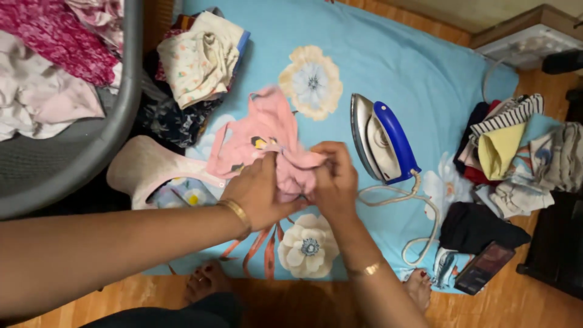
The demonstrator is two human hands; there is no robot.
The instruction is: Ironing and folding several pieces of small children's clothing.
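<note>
A small pink garment (267, 130) lies bunched on a light blue floral sheet (388, 54). My left hand (258, 191) grips its lower left part, and my right hand (334, 179) pinches the crumpled fabric beside it. Both wrists wear gold bangles. A blue and silver clothes iron (382, 140) stands on its heel just right of my right hand, its white cord (419, 212) looping toward the sheet's near edge.
A grey laundry basket (73, 152) with pink clothes sits at the left, next to a folded stack (200, 58) and a beige garment (146, 170). A heap of clothes (516, 152) and a phone (484, 267) lie at the right. My feet rest on the wooden floor.
</note>
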